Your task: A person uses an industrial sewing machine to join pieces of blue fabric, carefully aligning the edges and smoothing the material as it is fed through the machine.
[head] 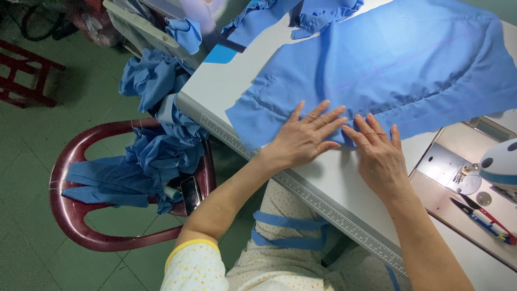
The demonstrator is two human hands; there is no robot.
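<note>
Two flat hands press the big blue cloth [377, 64] on the white table [344, 188], left hand [304, 137] at nine o'clock of right hand [379, 156], fingers spread wide, so smoothing gently outward should keep the edge neat.

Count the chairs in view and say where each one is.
2. A dark red plastic chair stands left of the white table, heaped with blue fabric. Part of a red wooden one shows at the far left edge. Others may be out of frame.

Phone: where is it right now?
Head view, lower left: the phone lies on the red plastic chair, beside the heap of blue fabric, left of the table.
</note>
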